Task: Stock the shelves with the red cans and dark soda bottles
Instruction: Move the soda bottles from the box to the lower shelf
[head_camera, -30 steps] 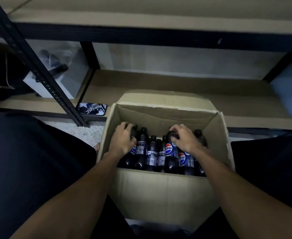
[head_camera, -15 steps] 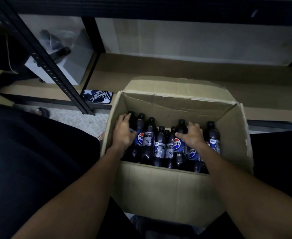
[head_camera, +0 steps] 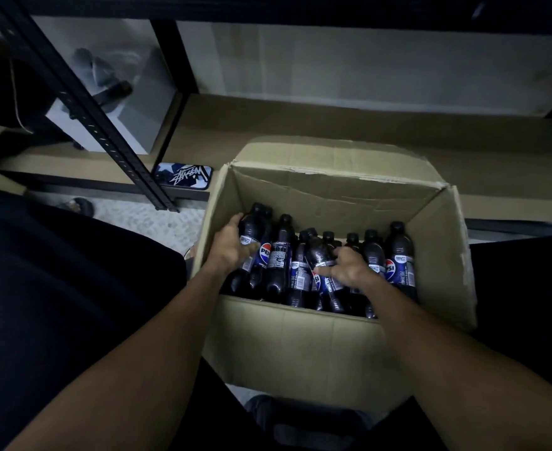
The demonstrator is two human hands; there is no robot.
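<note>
1. Our two hands reach into the open cardboard box [head_camera: 333, 190]. The left hand [head_camera: 232, 244] wraps a bottle [head_camera: 251, 234] against the box's left wall, and the right hand [head_camera: 349, 266] curls round a tilted bottle [head_camera: 318, 252] near the box's middle.
2. The other dark soda bottles [head_camera: 398, 252] stand caps up, packed close along the box's near wall.
3. We judge the bottles full and sealed, so weighty for one hand and firm under a squeeze. The glossy plastic and slick labels could slip. The narrow, labelled waist looks the surest hold, not the small cap.
4. The box is creased corrugated card, its far flap ragged. The bottles are round, smooth plastic with black caps and blue-and-red labels.
5. Behind the box, the shelf [head_camera: 268, 125] is a bare brown board in a black metal frame.
</note>
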